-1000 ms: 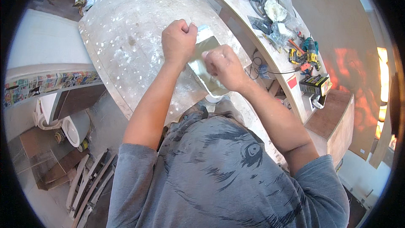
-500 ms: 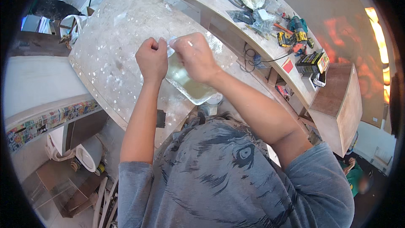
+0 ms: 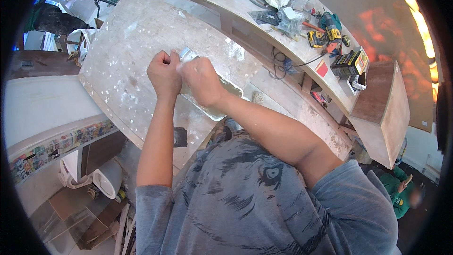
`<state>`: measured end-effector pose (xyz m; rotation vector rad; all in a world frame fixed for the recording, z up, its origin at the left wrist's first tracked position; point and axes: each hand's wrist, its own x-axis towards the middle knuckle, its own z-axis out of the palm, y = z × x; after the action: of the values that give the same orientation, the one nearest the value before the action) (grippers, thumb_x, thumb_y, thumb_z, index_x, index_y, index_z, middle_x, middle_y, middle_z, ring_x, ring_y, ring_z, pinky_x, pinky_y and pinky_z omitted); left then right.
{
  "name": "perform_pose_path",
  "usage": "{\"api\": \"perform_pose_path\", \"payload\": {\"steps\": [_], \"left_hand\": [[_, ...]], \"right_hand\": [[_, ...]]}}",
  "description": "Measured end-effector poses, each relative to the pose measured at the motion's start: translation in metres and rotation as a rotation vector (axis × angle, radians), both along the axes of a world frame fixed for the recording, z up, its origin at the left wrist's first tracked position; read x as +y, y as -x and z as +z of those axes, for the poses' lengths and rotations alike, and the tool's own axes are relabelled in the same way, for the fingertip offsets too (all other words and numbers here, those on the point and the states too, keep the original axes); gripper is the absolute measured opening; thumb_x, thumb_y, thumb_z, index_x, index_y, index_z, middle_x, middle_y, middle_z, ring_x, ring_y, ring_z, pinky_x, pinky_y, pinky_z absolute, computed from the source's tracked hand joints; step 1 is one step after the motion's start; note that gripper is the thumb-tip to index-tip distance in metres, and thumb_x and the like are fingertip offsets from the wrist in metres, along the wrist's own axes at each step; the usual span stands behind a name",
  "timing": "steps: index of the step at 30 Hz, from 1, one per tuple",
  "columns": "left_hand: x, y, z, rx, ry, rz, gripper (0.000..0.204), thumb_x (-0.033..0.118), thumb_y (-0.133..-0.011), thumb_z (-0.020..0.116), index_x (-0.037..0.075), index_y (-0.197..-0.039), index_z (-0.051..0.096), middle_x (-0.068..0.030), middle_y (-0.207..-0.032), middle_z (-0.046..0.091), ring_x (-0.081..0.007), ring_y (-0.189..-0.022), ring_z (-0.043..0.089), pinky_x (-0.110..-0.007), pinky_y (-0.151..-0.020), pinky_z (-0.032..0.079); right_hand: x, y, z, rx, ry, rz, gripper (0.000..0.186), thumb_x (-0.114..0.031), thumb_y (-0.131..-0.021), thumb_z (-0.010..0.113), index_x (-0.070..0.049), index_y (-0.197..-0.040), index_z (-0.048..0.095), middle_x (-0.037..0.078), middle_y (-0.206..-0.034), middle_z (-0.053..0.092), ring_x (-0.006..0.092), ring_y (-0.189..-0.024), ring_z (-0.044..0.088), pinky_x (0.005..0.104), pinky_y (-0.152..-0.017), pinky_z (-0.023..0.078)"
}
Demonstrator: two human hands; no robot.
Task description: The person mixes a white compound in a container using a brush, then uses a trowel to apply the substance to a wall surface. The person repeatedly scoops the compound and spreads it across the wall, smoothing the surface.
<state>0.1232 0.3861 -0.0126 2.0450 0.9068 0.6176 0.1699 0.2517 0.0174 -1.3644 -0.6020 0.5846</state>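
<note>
My left hand (image 3: pixel 164 73) is closed above the pale, paint-spotted work board (image 3: pixel 132 33), gripping something I cannot make out. Close against it, my right hand (image 3: pixel 200 82) has curled fingers around a small item, largely hidden, with some white at the fingertips. A small silvery piece (image 3: pixel 185 52) shows just behind my fingers. Beneath and beside my right hand sits a rectangular tray (image 3: pixel 231 83) with white-crusted edges and a pale greenish content, partly covered by that hand and forearm. A dark square patch (image 3: pixel 180 137) lies near the board's front edge.
A long bench (image 3: pixel 262 21) at right holds drills (image 3: pixel 332 33), cables, plastic bags and a black-yellow container (image 3: pixel 349 63). A wooden box (image 3: pixel 375 104) stands beside it. A toilet (image 3: pixel 104 182) and wood scraps are at lower left. Another person (image 3: pixel 396 193) in green is at lower right.
Both hands have shifted left in the view, my right hand closing in on my left over the tray's far end. The view has shifted, bringing the person in green further into sight.
</note>
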Motion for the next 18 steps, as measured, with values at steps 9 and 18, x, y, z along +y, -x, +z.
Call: {"api": "perform_pose_path", "payload": {"steps": [9, 18], "left_hand": [[-0.002, -0.003, 0.000, 0.002, -0.025, 0.028, 0.041, 0.024, -0.090, 0.070, -0.002, -0.064, 0.052, -0.0129, -0.056, 0.050, -0.0214, -0.053, 0.043, -0.041, -0.057, 0.040], [-0.006, -0.003, 0.008, -0.010, -0.040, 0.030, 0.038, 0.023, -0.089, 0.069, -0.001, -0.065, 0.053, -0.0153, -0.058, 0.053, -0.0265, -0.053, 0.047, -0.043, -0.058, 0.042]], "right_hand": [[0.004, -0.016, 0.012, 0.078, -0.029, -0.076, 0.039, -0.023, -0.092, 0.056, 0.010, -0.072, 0.056, 0.012, -0.060, 0.046, 0.0147, -0.064, 0.045, 0.0416, -0.061, 0.043], [-0.006, -0.033, 0.021, -0.017, 0.041, -0.059, 0.042, -0.026, -0.091, 0.059, 0.007, -0.066, 0.051, 0.010, -0.057, 0.044, 0.0125, -0.058, 0.042, 0.0371, -0.055, 0.038]]}}
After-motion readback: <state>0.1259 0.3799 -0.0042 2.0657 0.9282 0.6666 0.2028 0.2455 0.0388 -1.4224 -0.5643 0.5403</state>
